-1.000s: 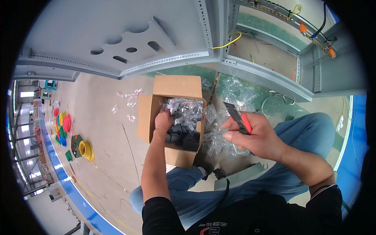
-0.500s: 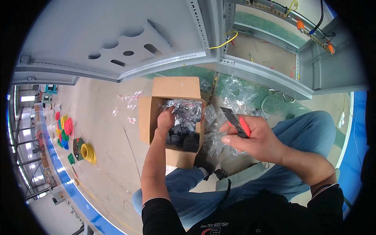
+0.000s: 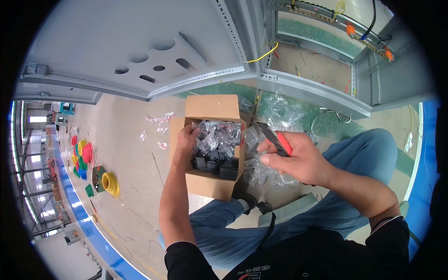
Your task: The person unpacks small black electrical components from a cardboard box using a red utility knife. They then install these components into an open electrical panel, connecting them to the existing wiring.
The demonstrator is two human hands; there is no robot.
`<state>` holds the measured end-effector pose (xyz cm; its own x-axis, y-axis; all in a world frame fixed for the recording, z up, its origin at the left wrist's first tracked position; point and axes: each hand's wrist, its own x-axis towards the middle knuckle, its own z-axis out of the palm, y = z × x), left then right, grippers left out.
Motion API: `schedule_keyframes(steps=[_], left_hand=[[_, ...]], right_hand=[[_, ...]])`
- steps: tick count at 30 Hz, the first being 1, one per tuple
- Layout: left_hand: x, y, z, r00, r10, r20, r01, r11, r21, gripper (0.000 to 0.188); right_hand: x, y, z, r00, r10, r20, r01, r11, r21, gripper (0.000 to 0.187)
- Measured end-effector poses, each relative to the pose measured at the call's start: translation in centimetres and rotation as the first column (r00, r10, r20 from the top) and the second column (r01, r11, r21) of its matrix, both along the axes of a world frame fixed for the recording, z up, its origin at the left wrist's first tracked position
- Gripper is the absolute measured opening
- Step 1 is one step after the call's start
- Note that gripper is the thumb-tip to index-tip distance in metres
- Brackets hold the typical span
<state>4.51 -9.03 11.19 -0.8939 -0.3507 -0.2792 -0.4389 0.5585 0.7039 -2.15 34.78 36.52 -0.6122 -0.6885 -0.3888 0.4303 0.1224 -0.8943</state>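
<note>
In front of me stands an open cardboard box with its flaps folded outward. Clear plastic bags with small parts lie heaped in its far half; black plastic parts fill the near half. My left hand is at the box's left rim, fingers closed on the edge of a clear bag; the fingertips are partly hidden. My right hand is raised right of the box, wrapped round a red and black utility knife. The knife's front end points up and left, apart from the box.
Loose clear plastic wrapping lies right of the box. A grey metal cabinet stands beyond, its door panel at far left. Coloured wire coils sit on the left floor. A grey-green panel lies by my legs.
My left hand has moved left, from over the bags inside the box to its left rim. My right hand with the knife has shifted slightly left.
</note>
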Motion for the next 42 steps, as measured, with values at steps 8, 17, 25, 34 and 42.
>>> schedule_keyframes(steps=[8, 17, 25, 34, 42], left_hand=[[-1.4, 15.4, 16.6, 0.995, -0.035, -0.092, 0.078, 0.846, 0.527, 0.023], [4.4, 27.1, 15.4, 0.985, 0.15, 0.087, -0.153, 0.514, 0.844, 0.026], [4.6, 28.8, 18.6, 0.999, -0.033, 0.031, -0.011, 0.502, 0.865, 0.06], [4.3, 28.6, 22.6, 0.979, 0.193, -0.068, -0.033, 0.474, 0.88, 0.025], [3.8, 27.7, 22.4, 0.946, 0.272, -0.176, -0.113, 0.787, 0.607, 0.023]], right_hand=[[-0.5, 1.6, -1.8, 0.964, -0.093, -0.251, 0.106, 0.994, 0.037, 0.032], [-1.3, 4.6, -2.9, 0.846, 0.068, -0.529, 0.066, 0.971, 0.231, 0.04], [-1.7, 4.9, -2.5, 0.964, -0.096, -0.247, 0.092, 0.995, -0.029, 0.038], [-0.5, 3.5, -2.9, 0.72, 0.038, -0.693, 0.052, 0.993, 0.108, 0.046], [1.1, 3.6, -3.1, 0.516, 0.238, -0.823, 0.025, 0.956, 0.292, 0.027]])
